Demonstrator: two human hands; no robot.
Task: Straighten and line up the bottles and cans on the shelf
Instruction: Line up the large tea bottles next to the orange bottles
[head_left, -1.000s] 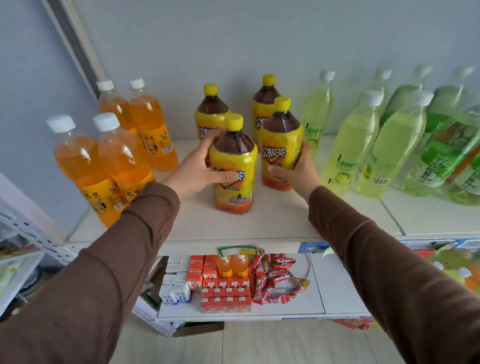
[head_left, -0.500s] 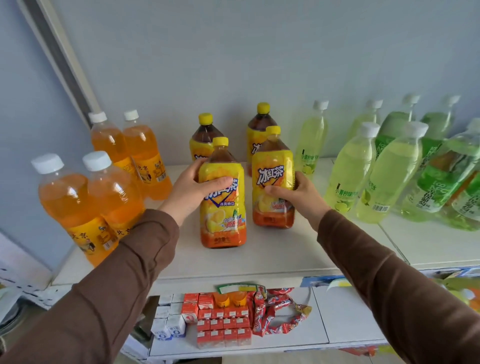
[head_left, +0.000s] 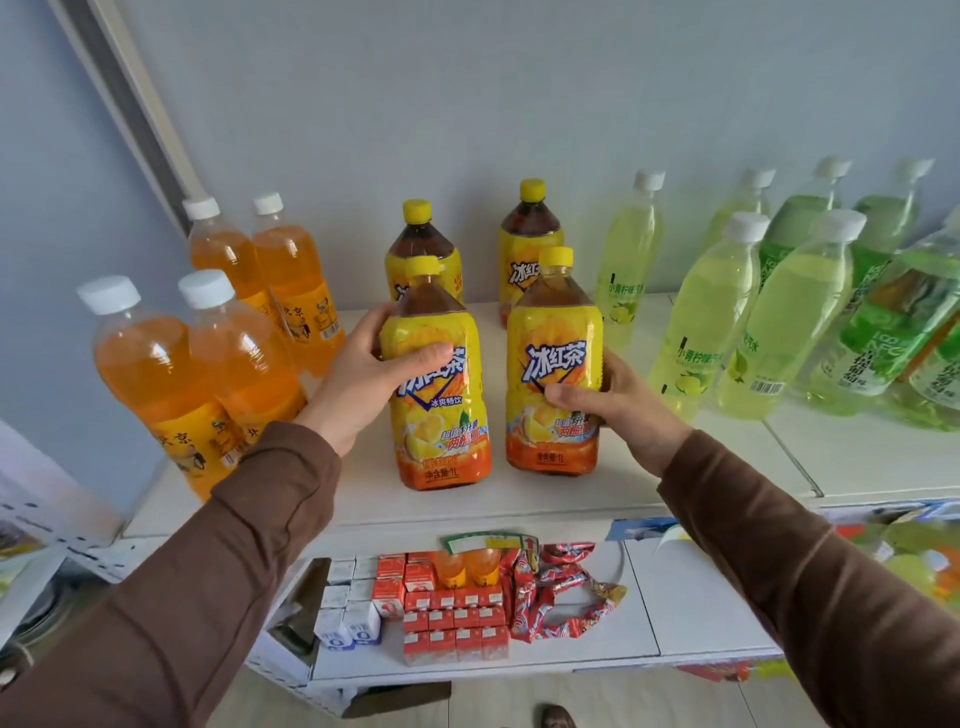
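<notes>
- Yellow-wrapped iced tea bottles sit in the centre of the frame on the white shelf (head_left: 519, 493): the left hand (head_left: 358, 384) is wrapped around the front-left iced tea bottle (head_left: 436, 384), thumb across its label, and the right hand (head_left: 618, 410) is clamped on the lower side of the front-right iced tea bottle (head_left: 555, 364). The two hands are well apart, one bottle each.
- Both front bottles stand upright near the shelf's front edge, a gap between them; two more iced tea bottles (head_left: 530, 249) stand behind, nearer the wall.
- Risk, as a judgement: the front-left bottle stands slightly nearer the edge than its neighbour — a further pull forward could tip it off onto the lower shelf of snack boxes (head_left: 452, 618).
- The left forearm passes just beside the orange soda bottles (head_left: 202, 374) at centre left; a sideways sweep of the sleeve could knock them, and they already appear to lean.
- The right hand sits near the pale lemon drink bottles (head_left: 701, 317) at centre right; pushing the front-right bottle that way could bump them.
- Readable writing: the iced tea labels show 冰红茶 in large white characters, with 冰爽畅饮 beneath on the left one, and 净含量 1L at the base.
- The orange soda labels seem to read 北京 — partly turned away. The lemon bottles carry 小青柠, the rest too small to tell.
</notes>
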